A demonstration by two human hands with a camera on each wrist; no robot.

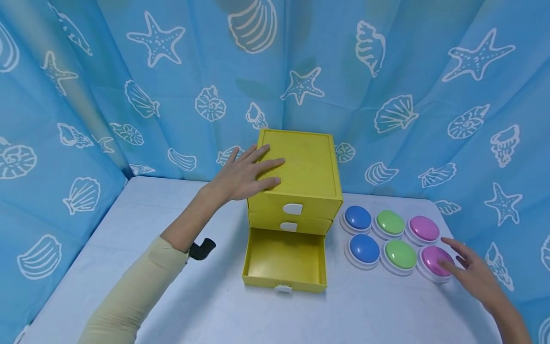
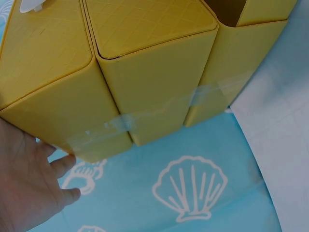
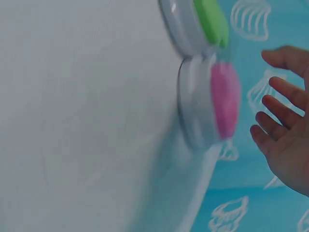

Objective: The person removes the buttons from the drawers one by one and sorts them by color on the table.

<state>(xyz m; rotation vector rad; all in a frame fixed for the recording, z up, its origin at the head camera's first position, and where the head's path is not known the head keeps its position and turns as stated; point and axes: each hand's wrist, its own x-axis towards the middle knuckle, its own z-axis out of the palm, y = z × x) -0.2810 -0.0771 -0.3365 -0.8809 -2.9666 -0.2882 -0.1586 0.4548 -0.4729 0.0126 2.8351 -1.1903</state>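
Observation:
A yellow three-drawer cabinet [image 1: 301, 162] stands on the white table, its bottom drawer [image 1: 285, 253] pulled out with nothing inside. My left hand [image 1: 247, 174] rests on the left part of the cabinet's top, fingers spread. In the left wrist view that hand [image 2: 29, 179] lies against the edge of the cabinet [image 2: 154, 92]. My right hand [image 1: 474, 274] hovers by the front pink button [image 1: 436, 260], fingers loosely bent. In the right wrist view a gap shows between the right hand [image 3: 287, 116] and the pink button [image 3: 224, 101]; it holds nothing.
Two blue buttons [image 1: 364, 248], two green buttons [image 1: 400, 254] and a second pink button [image 1: 424, 228] stand in two rows right of the cabinet. A blue shell-print curtain [image 1: 180, 95] hangs behind the table [image 1: 206, 306]. Part of a black wrist device [image 1: 202, 249] shows by the left forearm.

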